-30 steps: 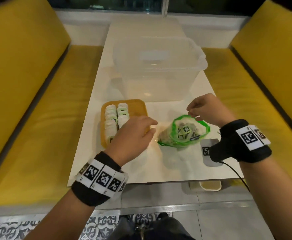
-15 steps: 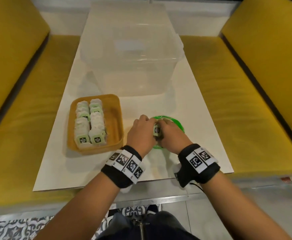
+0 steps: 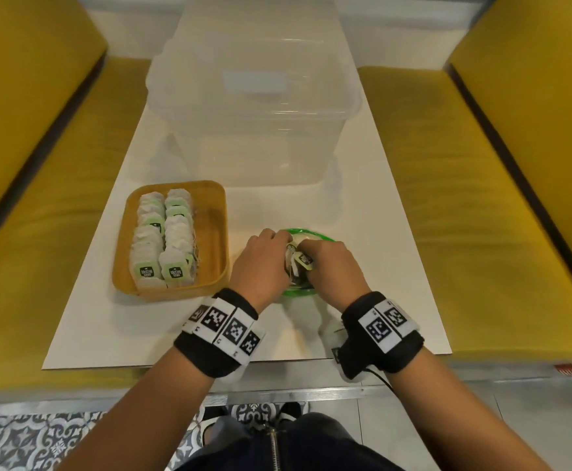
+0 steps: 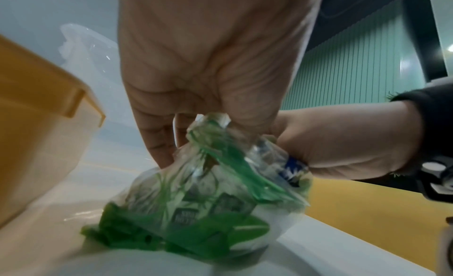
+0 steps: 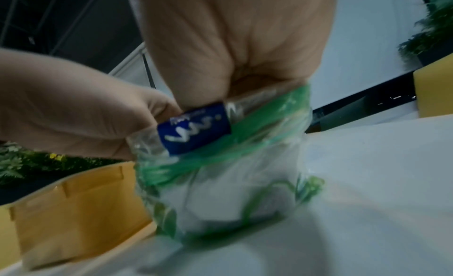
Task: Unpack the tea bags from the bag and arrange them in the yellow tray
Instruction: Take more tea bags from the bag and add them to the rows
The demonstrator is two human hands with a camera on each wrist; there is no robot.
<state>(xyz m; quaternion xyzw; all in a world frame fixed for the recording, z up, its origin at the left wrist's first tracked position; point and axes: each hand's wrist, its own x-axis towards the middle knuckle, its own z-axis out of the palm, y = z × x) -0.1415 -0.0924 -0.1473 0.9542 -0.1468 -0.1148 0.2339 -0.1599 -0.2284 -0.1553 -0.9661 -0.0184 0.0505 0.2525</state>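
The clear plastic bag (image 3: 306,232) with a green rim stands on the white table, right of the yellow tray (image 3: 215,232). Two rows of tea bags (image 3: 164,243) fill the tray's left half. My left hand (image 3: 278,243) pinches the bag's crumpled rim (image 4: 213,121) beside a blue label (image 5: 193,129). My right hand (image 3: 311,249) has its curled fingers in the bag's mouth (image 5: 257,109), where they are hidden. It holds a tea bag (image 3: 300,263) whose green tag shows between my hands. More tea bags (image 4: 186,216) lie inside the bag.
A large clear plastic bin (image 3: 254,107) stands on the table (image 3: 379,266) behind the tray and bag. Yellow benches (image 3: 464,198) run along both sides. The tray's right half (image 3: 210,246) is bare.
A second ago my left hand hovered by the tray and my right held the bag's far rim. Both hands have since closed in on the bag's mouth, and a tea bag shows between them.
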